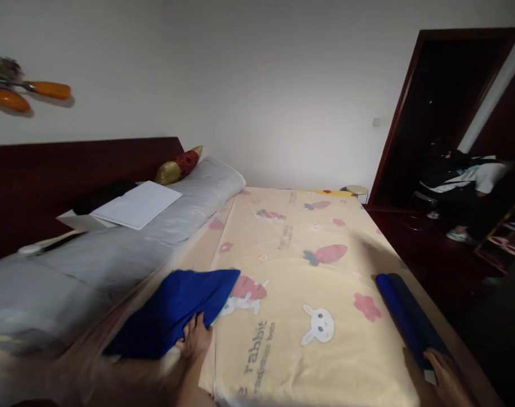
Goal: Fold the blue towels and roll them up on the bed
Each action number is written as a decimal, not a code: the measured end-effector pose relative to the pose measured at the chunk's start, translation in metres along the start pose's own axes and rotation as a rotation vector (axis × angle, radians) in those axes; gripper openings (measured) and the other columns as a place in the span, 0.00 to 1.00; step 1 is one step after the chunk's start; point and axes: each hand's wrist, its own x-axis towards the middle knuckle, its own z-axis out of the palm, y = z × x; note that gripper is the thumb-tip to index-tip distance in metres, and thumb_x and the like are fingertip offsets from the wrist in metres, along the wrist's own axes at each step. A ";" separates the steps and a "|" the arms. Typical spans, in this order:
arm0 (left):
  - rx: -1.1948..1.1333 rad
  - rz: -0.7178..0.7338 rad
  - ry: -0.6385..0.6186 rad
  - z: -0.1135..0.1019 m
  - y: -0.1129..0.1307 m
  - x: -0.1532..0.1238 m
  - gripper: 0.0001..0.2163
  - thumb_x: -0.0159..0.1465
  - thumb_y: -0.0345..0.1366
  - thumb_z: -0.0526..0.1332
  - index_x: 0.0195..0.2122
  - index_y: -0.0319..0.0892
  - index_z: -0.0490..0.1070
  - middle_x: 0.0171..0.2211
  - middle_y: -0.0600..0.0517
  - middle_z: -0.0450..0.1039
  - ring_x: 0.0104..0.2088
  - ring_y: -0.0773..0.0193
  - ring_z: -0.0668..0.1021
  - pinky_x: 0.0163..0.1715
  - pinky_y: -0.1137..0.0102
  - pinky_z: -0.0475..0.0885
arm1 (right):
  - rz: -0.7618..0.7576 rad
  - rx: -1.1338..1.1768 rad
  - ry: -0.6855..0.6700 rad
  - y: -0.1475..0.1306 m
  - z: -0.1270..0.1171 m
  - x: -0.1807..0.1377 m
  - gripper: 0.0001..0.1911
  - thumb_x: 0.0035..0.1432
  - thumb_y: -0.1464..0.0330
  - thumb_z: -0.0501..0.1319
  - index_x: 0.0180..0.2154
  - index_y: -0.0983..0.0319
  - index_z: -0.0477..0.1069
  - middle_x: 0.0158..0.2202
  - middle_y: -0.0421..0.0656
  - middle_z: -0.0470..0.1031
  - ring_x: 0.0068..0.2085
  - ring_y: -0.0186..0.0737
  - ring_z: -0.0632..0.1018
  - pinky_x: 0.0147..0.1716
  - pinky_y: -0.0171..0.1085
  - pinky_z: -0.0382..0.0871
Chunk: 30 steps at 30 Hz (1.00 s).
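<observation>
A blue cloth (168,305) lies spread in an uneven shape on the left side of the bed, partly over the grey bolster's edge. My left hand (195,339) rests palm down on its near edge, fingers apart. Along the bed's right edge lies a second blue cloth (405,316), folded or rolled into a long narrow strip with a darker side. At the strip's near end, my right hand (446,376) has its fingers around it, beside a small pale patch. The lower part of this hand blurs into shadow.
A cream bedsheet (282,294) with rabbits and carrots covers the bed. White papers (138,203) and a red-gold cushion (178,167) lie on a grey bolster (113,254) by the dark headboard (70,175). A stool (356,190), a bending person (464,181) and a shoe rack (501,243) are beyond.
</observation>
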 end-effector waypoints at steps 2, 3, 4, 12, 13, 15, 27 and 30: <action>0.022 0.067 -0.033 -0.003 -0.014 0.003 0.18 0.61 0.30 0.50 0.52 0.41 0.67 0.56 0.43 0.69 0.55 0.52 0.68 0.48 0.55 0.63 | 0.016 0.045 -0.022 0.003 -0.001 0.005 0.21 0.35 0.69 0.53 0.32 0.54 0.78 0.37 0.46 0.81 0.42 0.54 0.80 0.42 0.49 0.75; 0.040 0.085 -0.037 -0.004 -0.018 0.004 0.17 0.62 0.31 0.50 0.51 0.41 0.68 0.54 0.43 0.70 0.54 0.53 0.69 0.48 0.56 0.63 | 0.018 0.061 -0.040 0.006 -0.003 0.009 0.21 0.35 0.69 0.52 0.31 0.54 0.78 0.36 0.46 0.81 0.41 0.54 0.80 0.41 0.49 0.75; 0.056 0.093 -0.036 -0.006 -0.021 0.006 0.16 0.63 0.32 0.49 0.49 0.41 0.69 0.53 0.43 0.71 0.53 0.52 0.69 0.47 0.57 0.62 | 0.020 0.065 -0.058 0.008 -0.005 0.013 0.21 0.35 0.69 0.52 0.31 0.55 0.78 0.36 0.46 0.81 0.41 0.53 0.80 0.41 0.48 0.75; 0.080 0.052 -0.100 -0.011 -0.016 0.019 0.16 0.64 0.33 0.44 0.37 0.39 0.72 0.41 0.40 0.74 0.46 0.50 0.74 0.41 0.60 0.64 | 0.016 -0.088 -0.057 0.008 -0.032 0.040 0.25 0.38 0.67 0.51 0.39 0.53 0.77 0.42 0.44 0.81 0.44 0.51 0.80 0.41 0.48 0.73; 0.071 0.040 -0.110 -0.011 -0.015 0.018 0.16 0.64 0.33 0.44 0.37 0.38 0.72 0.40 0.39 0.73 0.46 0.50 0.74 0.40 0.59 0.64 | 0.021 -0.090 -0.050 0.006 -0.035 0.041 0.25 0.39 0.66 0.50 0.39 0.54 0.77 0.42 0.44 0.81 0.44 0.51 0.80 0.41 0.48 0.73; 0.040 0.044 -0.128 -0.010 -0.015 0.013 0.13 0.63 0.35 0.48 0.38 0.39 0.71 0.41 0.40 0.74 0.47 0.49 0.73 0.41 0.59 0.64 | 0.036 -0.083 -0.045 0.000 -0.039 0.042 0.25 0.40 0.64 0.50 0.39 0.54 0.77 0.42 0.45 0.81 0.43 0.51 0.80 0.40 0.48 0.73; -0.450 -0.184 0.062 -0.034 0.001 0.021 0.06 0.55 0.35 0.54 0.23 0.48 0.58 0.29 0.48 0.71 0.42 0.53 0.74 0.43 0.62 0.68 | 0.088 0.061 -0.103 -0.025 -0.060 0.049 0.20 0.38 0.61 0.52 0.31 0.55 0.77 0.35 0.45 0.81 0.38 0.52 0.81 0.35 0.45 0.75; -0.656 -0.246 0.191 -0.051 0.019 0.035 0.05 0.57 0.38 0.53 0.26 0.48 0.55 0.31 0.49 0.69 0.44 0.55 0.72 0.46 0.61 0.67 | 0.103 0.085 -0.101 -0.023 -0.061 0.049 0.19 0.39 0.61 0.52 0.32 0.55 0.77 0.36 0.45 0.82 0.38 0.52 0.82 0.35 0.45 0.76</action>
